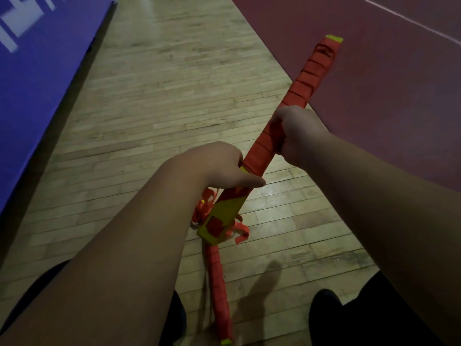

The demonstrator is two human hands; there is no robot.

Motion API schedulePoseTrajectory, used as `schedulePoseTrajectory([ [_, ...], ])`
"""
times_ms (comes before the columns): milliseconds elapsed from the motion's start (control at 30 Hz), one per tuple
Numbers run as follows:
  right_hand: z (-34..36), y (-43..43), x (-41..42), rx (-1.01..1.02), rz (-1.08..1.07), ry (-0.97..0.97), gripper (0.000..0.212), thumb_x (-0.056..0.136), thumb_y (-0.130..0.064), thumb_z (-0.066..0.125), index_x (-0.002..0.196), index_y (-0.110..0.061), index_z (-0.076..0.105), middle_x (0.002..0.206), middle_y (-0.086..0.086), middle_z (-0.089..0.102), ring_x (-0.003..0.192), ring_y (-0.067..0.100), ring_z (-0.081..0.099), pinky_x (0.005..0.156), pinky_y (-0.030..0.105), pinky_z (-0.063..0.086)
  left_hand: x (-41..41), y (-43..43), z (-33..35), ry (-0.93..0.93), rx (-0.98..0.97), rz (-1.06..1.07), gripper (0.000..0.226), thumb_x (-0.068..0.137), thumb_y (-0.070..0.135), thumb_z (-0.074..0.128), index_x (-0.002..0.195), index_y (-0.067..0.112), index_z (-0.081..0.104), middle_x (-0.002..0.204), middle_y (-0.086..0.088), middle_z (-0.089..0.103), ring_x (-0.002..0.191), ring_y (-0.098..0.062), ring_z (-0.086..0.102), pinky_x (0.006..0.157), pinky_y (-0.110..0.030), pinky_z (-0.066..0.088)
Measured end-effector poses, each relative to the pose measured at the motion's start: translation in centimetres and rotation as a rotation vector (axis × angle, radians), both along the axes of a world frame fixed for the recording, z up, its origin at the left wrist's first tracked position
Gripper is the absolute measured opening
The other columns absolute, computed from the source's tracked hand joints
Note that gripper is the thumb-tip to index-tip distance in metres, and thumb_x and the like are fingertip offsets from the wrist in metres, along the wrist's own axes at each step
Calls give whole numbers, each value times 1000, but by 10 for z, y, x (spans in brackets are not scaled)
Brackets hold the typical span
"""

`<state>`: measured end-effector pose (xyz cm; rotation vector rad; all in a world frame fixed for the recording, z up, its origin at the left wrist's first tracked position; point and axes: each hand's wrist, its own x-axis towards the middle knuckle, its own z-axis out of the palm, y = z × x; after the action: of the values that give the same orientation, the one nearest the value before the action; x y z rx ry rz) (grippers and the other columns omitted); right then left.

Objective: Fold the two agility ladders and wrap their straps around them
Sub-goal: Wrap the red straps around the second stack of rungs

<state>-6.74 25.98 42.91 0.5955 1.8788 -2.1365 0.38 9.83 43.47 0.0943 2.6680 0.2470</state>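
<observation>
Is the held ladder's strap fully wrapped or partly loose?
Partly wrapped: orange strap coils cover most of the held ladder, but loose strap loops hang at its bare yellow near end.

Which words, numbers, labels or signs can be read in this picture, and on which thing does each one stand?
No text can be read here.
On the blue mat: large white marks, perhaps letters, cut off by the picture edge and blurred; not readable.
On the held ladder bundle and the lower ladder bundle: no print visible.
</observation>
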Motion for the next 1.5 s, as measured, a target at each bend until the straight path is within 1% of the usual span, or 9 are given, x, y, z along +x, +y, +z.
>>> schedulePoseTrajectory([
  [300,-6,1,4,48,50,101,36,94,-12,77,127,-7,63,118,13,69,99,28,74,69,39,68,3,5,-5,86,20,23,48,88,75,73,95,28,70,92,3,71,85,-18,69,72,-35,54],
  [500,16,9,13,-518,9,98,30,95,-21,78,119,-7,66,107,13,71,89,26,74,89,42,64,6,-3,25,-54,575,139,33,89,62,82,103,32,78,96,3,81,91,-13,76,83,-39,61],
  [633,27,16,17,-796,114,153,26,98,-25,75,116,-11,62,110,15,74,84,21,72,82,36,61,10,-2,33,-105,816,114,25,97,46,79,109,24,78,89,3,75,82,-13,69,80,-34,54],
  [767,27,14,19,-709,162,170,26,98,-24,74,120,-17,62,115,10,77,93,24,77,88,43,63,8,-1,29,-93,620,29,40,90,71,75,106,34,78,82,15,77,71,-1,70,75,-32,53],
  [867,22,10,18,-451,185,174,30,99,-20,74,126,-15,61,115,9,80,97,26,80,88,45,65,6,2,19,-58,301,-24,63,79,91,68,96,31,78,82,4,80,77,-13,76,76,-38,61],
  [1067,1,1,12,-90,117,202,41,89,-27,88,121,-14,67,101,8,72,91,27,75,81,48,66,3,17,-2,-15,139,-20,64,80,89,71,88,26,76,78,1,76,74,-18,75,73,-36,61],
  [1233,-1,1,0,-160,38,118,24,91,-19,78,112,-11,69,100,10,69,90,29,71,88,51,63,-1,10,0,22,153,46,61,82,82,76,87,21,76,85,-2,74,79,-19,70,65,-32,46],
  [1367,2,4,-1,-207,76,136,16,97,-11,76,109,-7,68,81,8,75,87,29,76,90,50,65,-1,4,8,-1,277,80,56,81,80,79,95,26,79,92,1,78,86,-16,74,72,-33,53],
  [1500,8,6,5,-269,112,138,37,93,-15,82,124,-2,68,89,9,76,87,27,79,91,49,66,2,-5,11,-57,427,109,54,79,81,80,98,31,80,98,-1,82,89,-17,75,84,-37,58],
])
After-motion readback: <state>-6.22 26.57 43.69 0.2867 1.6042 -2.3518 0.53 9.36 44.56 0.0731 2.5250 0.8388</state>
